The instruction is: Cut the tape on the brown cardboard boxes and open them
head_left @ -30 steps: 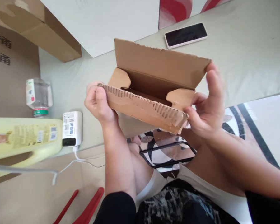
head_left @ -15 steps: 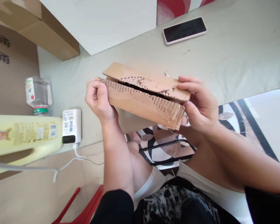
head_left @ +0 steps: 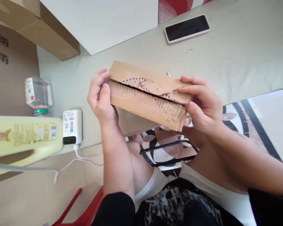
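Between my two hands is a small brown cardboard box (head_left: 141,99), tilted down to the right above the table's near edge. Its two top flaps almost meet, with a narrow dark slit between them. Torn, ribbed corrugation shows along both flap edges. My left hand (head_left: 101,94) grips the left end, thumb on the near side and fingers over the far flap. At the right end my right hand (head_left: 201,103) is closed on the box, two fingers on the far flap and the thumb at the slit's end. The box's inside is hidden.
A phone (head_left: 187,29) lies on the cloth-covered table (head_left: 245,53). On the left are a clear bottle (head_left: 39,94), a yellow jug (head_left: 25,138), a white power bank (head_left: 72,127) with a cable, and a large carton (head_left: 58,37). A red chair (head_left: 89,207) stands below.
The gap between the box's flaps has narrowed as the flaps came down. My left hand's fingers have moved from the end onto the far flap. The right hand stays in nearly the same place.
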`<act>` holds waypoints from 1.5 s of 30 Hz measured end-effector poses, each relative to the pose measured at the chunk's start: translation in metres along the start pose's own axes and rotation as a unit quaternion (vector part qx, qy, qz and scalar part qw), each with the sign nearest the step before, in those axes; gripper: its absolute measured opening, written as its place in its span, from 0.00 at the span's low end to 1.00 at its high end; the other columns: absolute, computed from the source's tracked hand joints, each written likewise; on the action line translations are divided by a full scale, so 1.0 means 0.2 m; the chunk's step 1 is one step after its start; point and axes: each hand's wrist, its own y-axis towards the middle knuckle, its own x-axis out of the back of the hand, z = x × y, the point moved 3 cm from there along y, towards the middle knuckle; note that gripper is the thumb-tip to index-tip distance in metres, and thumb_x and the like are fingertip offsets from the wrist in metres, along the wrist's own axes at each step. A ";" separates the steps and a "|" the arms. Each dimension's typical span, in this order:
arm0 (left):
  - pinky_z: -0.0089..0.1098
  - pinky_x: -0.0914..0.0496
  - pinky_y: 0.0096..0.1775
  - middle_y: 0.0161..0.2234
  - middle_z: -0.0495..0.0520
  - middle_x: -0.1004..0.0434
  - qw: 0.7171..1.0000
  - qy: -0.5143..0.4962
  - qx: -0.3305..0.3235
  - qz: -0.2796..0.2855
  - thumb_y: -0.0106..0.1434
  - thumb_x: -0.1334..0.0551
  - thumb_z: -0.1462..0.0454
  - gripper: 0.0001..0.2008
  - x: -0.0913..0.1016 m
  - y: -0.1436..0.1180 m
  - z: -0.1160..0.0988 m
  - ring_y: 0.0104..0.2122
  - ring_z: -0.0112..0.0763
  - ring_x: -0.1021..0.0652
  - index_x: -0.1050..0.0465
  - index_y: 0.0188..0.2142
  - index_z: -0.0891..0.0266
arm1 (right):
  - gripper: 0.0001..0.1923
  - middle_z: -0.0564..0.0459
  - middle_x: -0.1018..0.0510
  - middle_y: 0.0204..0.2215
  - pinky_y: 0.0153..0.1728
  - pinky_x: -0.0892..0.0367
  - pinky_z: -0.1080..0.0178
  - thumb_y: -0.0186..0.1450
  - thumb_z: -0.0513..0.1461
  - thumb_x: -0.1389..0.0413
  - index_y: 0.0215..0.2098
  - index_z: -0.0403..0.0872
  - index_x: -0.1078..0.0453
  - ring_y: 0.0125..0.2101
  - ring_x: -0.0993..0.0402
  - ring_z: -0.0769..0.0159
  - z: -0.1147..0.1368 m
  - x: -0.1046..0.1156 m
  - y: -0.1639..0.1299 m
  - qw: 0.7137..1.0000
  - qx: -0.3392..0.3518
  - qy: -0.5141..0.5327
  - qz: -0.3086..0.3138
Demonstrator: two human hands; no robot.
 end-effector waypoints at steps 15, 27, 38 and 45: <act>0.47 0.34 0.63 0.48 0.58 0.18 0.999 -0.031 -0.028 0.017 0.60 0.37 0.62 0.11 0.02 0.00 -0.01 0.54 0.42 0.23 0.18 0.39 0.63 | 0.16 0.46 0.24 0.57 0.59 0.30 0.40 0.71 0.50 0.49 0.50 0.54 0.26 0.59 0.28 0.47 0.00 0.01 0.00 1.000 -0.001 -0.027 0.001; 0.46 0.34 0.62 0.47 0.60 0.19 0.997 -0.072 -0.007 -0.001 0.59 0.38 0.66 0.10 0.01 -0.01 -0.02 0.53 0.42 0.23 0.18 0.36 0.65 | 0.14 0.45 0.27 0.57 0.58 0.30 0.39 0.71 0.46 0.50 0.49 0.54 0.26 0.59 0.29 0.46 0.01 0.02 0.00 0.998 0.026 -0.064 -0.011; 0.50 0.38 0.65 0.52 0.57 0.25 0.999 0.027 0.025 0.039 0.61 0.37 0.44 0.20 -0.01 -0.02 -0.02 0.60 0.48 0.28 0.22 0.37 0.56 | 0.26 0.46 0.32 0.61 0.65 0.40 0.34 0.68 0.59 0.50 0.58 0.58 0.30 0.63 0.36 0.40 0.02 0.02 0.01 0.996 0.053 -0.075 0.022; 0.52 0.38 0.65 0.52 0.57 0.25 0.998 0.015 0.026 0.047 0.60 0.36 0.43 0.21 -0.02 -0.03 -0.02 0.60 0.49 0.28 0.22 0.38 0.56 | 0.18 0.49 0.29 0.59 0.68 0.46 0.33 0.67 0.55 0.47 0.48 0.59 0.24 0.63 0.36 0.43 0.03 0.01 0.02 0.993 0.039 -0.078 0.075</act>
